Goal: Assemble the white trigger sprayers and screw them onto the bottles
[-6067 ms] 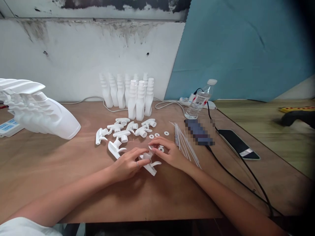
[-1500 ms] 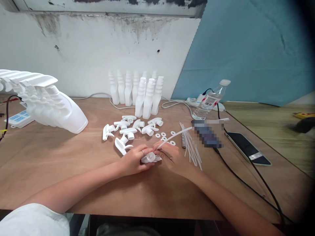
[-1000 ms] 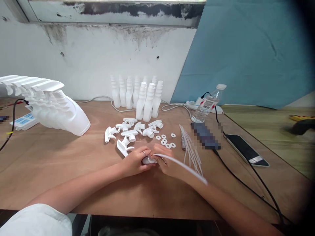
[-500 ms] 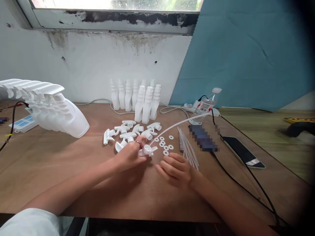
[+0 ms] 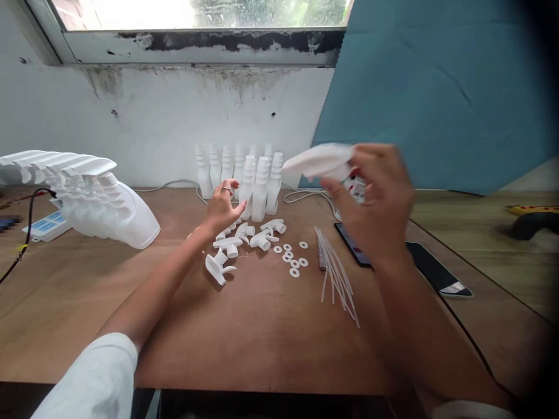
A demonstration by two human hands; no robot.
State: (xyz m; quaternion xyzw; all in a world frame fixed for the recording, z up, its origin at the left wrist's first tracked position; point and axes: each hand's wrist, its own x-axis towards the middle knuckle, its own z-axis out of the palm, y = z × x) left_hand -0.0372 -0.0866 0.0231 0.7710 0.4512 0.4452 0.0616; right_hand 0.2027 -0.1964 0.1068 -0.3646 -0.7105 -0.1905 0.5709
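Looks forward and down from the wearer's head, close over the table. Faces a white wall and window beyond.

Smooth plastic spray heads and bottles, wooden tabletop

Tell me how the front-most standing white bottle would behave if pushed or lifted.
The front-most white bottle would probably tip rather than slide, being tall and narrow. A sideways push would likely knock the neighbouring bottles, which stand close beside it. It looks like moulded plastic, so it may feel light, and its ridged upper part should help grip.
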